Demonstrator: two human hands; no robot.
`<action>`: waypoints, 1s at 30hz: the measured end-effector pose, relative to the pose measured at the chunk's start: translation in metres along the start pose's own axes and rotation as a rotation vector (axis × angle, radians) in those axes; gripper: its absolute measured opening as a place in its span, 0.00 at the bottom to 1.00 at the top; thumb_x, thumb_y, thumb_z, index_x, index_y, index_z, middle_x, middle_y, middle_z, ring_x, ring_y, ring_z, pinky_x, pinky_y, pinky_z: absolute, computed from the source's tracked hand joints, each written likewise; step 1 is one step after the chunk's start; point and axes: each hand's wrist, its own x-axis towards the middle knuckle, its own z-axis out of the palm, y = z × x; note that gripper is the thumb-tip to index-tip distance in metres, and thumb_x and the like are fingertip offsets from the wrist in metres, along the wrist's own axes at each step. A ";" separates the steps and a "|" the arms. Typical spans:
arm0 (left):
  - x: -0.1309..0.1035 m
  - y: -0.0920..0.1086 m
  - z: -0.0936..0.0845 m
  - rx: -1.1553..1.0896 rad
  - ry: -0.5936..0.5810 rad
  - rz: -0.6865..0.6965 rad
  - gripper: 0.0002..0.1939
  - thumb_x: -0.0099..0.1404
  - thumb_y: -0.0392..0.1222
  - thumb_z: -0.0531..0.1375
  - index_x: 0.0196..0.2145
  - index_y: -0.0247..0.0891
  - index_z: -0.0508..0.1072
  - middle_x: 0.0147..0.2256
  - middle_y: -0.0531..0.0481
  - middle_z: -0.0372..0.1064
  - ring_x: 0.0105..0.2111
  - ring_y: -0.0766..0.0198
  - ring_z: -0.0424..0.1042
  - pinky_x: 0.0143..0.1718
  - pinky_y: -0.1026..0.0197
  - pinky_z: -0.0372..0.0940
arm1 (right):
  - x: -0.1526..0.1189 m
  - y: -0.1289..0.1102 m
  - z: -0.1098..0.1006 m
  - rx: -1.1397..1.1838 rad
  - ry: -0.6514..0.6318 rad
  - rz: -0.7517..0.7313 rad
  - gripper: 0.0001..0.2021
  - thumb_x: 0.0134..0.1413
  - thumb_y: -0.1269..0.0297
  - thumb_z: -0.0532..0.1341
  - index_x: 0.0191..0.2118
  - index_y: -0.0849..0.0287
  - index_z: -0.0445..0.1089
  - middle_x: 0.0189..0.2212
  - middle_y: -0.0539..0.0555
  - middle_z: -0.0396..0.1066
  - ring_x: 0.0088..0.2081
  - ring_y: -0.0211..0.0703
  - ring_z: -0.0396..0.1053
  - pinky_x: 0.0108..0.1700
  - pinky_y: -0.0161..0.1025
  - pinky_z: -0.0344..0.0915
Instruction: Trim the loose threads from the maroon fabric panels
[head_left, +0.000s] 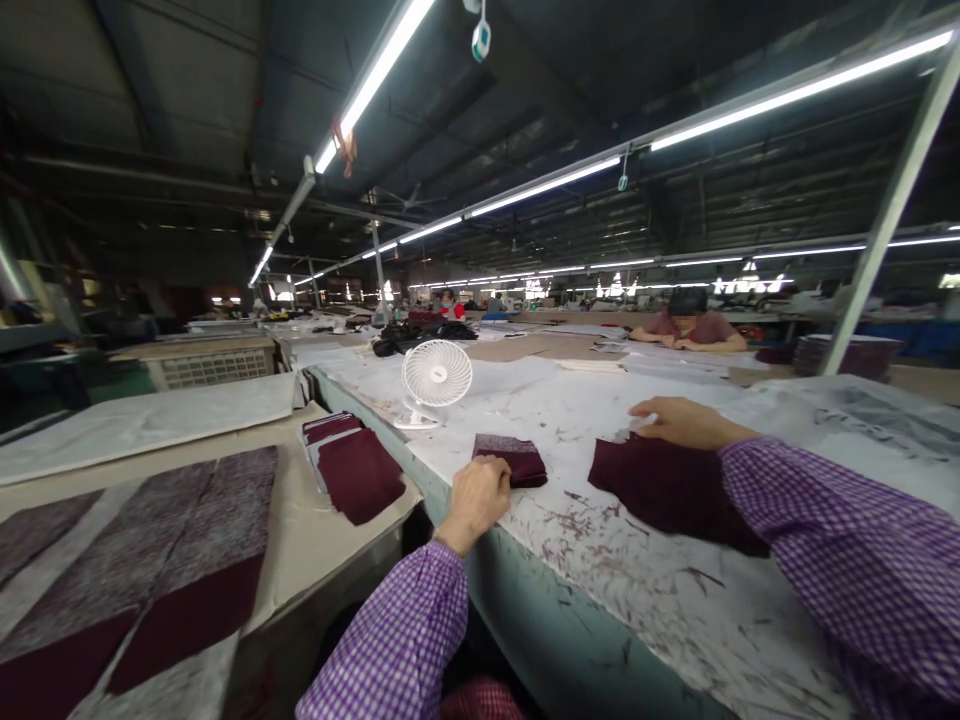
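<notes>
My left hand [478, 498] is at the near edge of a small folded maroon and speckled-grey fabric piece [525, 462], its fingers curled closed on that edge. The piece lies flat on the white-covered table. To the right, my right hand [688, 424] is over the far edge of a larger maroon fabric piece [667, 490], fingers stretched out to the left and apparently not gripping. The right forearm's purple checked sleeve covers part of this cloth.
A white clip fan [437, 373] stands beyond my left hand. Maroon pieces [360, 475] are stacked on the lower left table, near speckled-grey and maroon panels [202, 540]. Thread scraps litter the white table cover [570, 545]. Across the table, a person [690, 325] leans on their arms.
</notes>
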 end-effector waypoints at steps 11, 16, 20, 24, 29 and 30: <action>-0.003 -0.002 -0.005 -0.321 0.116 -0.035 0.09 0.60 0.34 0.54 0.33 0.39 0.74 0.33 0.49 0.74 0.34 0.62 0.71 0.38 0.59 0.63 | -0.004 -0.119 0.071 0.149 -0.101 -0.582 0.14 0.49 0.62 0.60 0.43 0.59 0.72 0.33 0.53 0.70 0.33 0.40 0.67 0.36 0.35 0.59; -0.002 -0.020 -0.006 -0.841 0.303 -0.273 0.12 0.63 0.43 0.52 0.37 0.35 0.71 0.32 0.48 0.73 0.25 0.67 0.67 0.26 0.64 0.61 | -0.006 -0.116 0.079 0.099 0.025 -0.633 0.11 0.58 0.65 0.53 0.39 0.57 0.72 0.36 0.52 0.70 0.37 0.40 0.67 0.37 0.35 0.58; -0.002 -0.016 -0.008 -0.646 0.202 -0.159 0.10 0.59 0.43 0.57 0.37 0.36 0.72 0.34 0.48 0.72 0.33 0.64 0.69 0.35 0.62 0.63 | -0.008 -0.118 0.081 0.035 0.063 -0.630 0.10 0.58 0.66 0.52 0.38 0.56 0.71 0.35 0.51 0.68 0.35 0.39 0.65 0.33 0.34 0.55; 0.001 0.005 0.005 -0.315 -0.044 0.091 0.14 0.53 0.40 0.63 0.39 0.37 0.72 0.38 0.47 0.72 0.40 0.57 0.68 0.43 0.56 0.62 | -0.009 -0.122 0.080 0.019 0.099 -0.602 0.10 0.59 0.65 0.51 0.38 0.57 0.70 0.35 0.52 0.65 0.32 0.38 0.64 0.31 0.34 0.54; 0.010 0.007 0.022 -0.303 -0.002 -0.106 0.06 0.59 0.37 0.56 0.31 0.38 0.72 0.28 0.50 0.71 0.30 0.61 0.68 0.35 0.59 0.60 | -0.004 -0.124 0.073 0.351 0.286 -0.481 0.10 0.58 0.70 0.50 0.36 0.61 0.68 0.33 0.53 0.68 0.33 0.38 0.64 0.37 0.34 0.57; 0.011 0.004 0.024 -0.356 0.014 -0.156 0.07 0.60 0.37 0.55 0.28 0.37 0.72 0.25 0.51 0.69 0.27 0.63 0.67 0.33 0.60 0.59 | -0.002 -0.123 0.073 0.410 0.334 -0.420 0.10 0.58 0.70 0.49 0.35 0.62 0.68 0.32 0.53 0.68 0.33 0.37 0.64 0.37 0.34 0.57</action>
